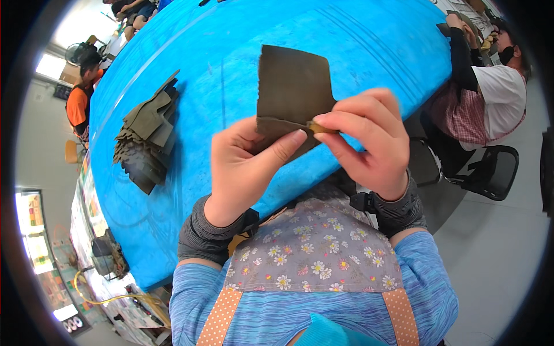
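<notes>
A flat, dark olive-brown piece of sheet material (294, 83), cloth or leather, is held up over the table with its lower edge folded. My left hand (245, 164) grips that folded edge, thumb on top and fingers behind. My right hand (372, 141) pinches a small yellowish-brown thing (321, 127) between thumb and fingers, right against the fold near my left thumb tip. What this small thing is cannot be made out. To the left lies a loose, fanned stack of similar dark pieces (144, 130).
A blue-covered table (219, 34) spreads out before me. On the right a person in a white shirt (496, 95) works at the table's edge, near a black chair (490, 173). Another person in orange (78, 106) is at the far left. A yellow cable (104, 301) runs at lower left.
</notes>
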Demonstrator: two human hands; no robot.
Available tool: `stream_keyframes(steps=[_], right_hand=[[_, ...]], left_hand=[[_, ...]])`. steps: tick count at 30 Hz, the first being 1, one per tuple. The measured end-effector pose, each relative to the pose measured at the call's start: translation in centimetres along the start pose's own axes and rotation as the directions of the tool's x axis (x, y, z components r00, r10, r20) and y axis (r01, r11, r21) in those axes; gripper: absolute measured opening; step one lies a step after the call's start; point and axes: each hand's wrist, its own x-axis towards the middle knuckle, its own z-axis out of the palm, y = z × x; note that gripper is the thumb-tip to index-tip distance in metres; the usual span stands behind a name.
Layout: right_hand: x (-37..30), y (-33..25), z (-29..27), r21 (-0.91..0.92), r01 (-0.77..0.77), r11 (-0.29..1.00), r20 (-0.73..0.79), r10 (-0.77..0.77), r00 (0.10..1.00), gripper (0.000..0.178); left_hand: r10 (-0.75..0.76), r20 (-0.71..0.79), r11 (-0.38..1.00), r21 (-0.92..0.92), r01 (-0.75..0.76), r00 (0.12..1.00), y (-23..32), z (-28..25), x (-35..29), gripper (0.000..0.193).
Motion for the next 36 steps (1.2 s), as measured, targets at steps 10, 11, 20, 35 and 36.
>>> stream_keyframes(steps=[10,11,20,35,36], right_hand=[[0.4,0.0,1.2,0.057,0.041,0.998,-0.067,-0.037,0.997,0.032],[0.2,0.1,0.7,0.041,0.018,0.999,-0.04,-0.016,0.999,0.031],[-0.4,-0.1,-1.1,0.011,-0.08,0.997,0.063,0.079,0.995,0.027],[0.7,0.6,-0.9,0.054,-0.081,0.995,0.083,0.076,0.994,0.028],[0.6,0.5,-1.0,0.054,-0.081,0.995,0.084,0.077,0.993,0.028]], left_hand=[[-0.045,0.054,0.999,0.001,0.045,0.998,-0.8,0.7,0.0,0.019],[-0.015,0.035,1.0,-0.013,0.015,0.999,-0.8,0.7,0.1,0.019],[-0.083,0.085,0.988,-0.126,0.093,0.993,-0.5,0.2,0.2,0.022],[-0.158,0.19,0.987,-0.008,0.162,0.969,-0.5,-0.5,0.9,0.026],[-0.135,0.217,0.991,0.007,0.137,0.967,-0.6,-0.8,0.9,0.028]])
